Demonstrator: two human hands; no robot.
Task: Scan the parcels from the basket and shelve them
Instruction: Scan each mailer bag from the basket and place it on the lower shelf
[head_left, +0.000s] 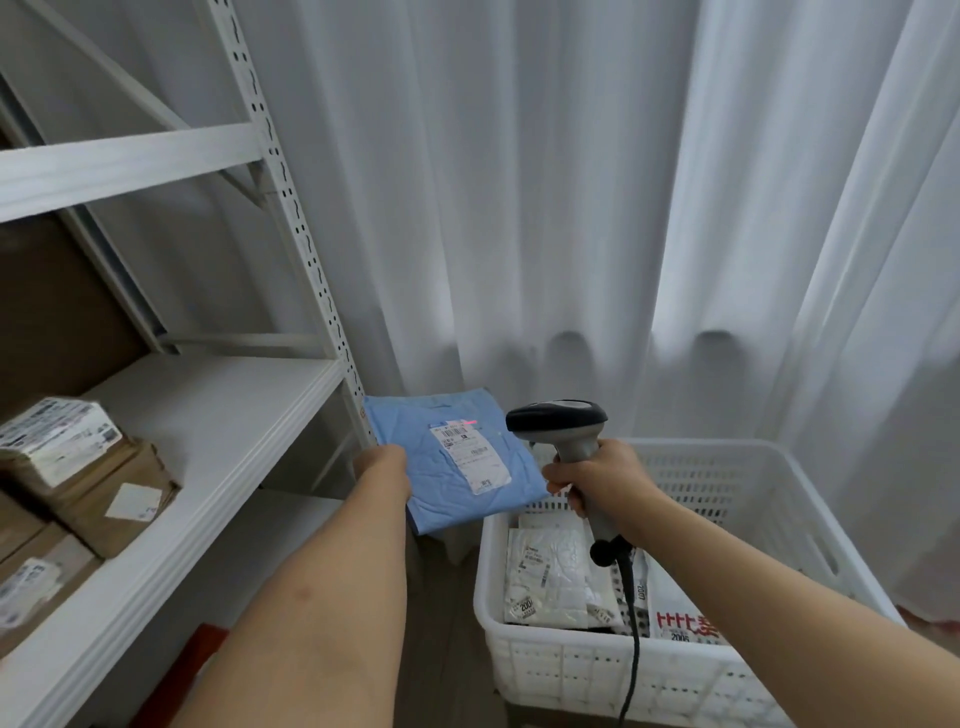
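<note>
Reaching forward from the bottom edge on two bare forearms. Gripping the near left edge of a flat blue parcel (457, 462) with the left hand (382, 470), fingers curled round it, holding it level in the air between the shelf (208, 415) and the basket (779, 467). Clenching the handle of a barcode scanner (563, 431) in the right hand (605, 480), head angled toward the parcel's white label (470, 457), cable trailing down across the basket. Showing a faint pink mark at the label's top edge, possibly the scan beam, though too small to be sure. Judging progress: scanning under way on this parcel, shelving of it not yet done. Sitting already on the shelf at left, several brown boxes (104, 493) with labels. Waiting in the basket, more white parcels (561, 577), so a good share remaining.
</note>
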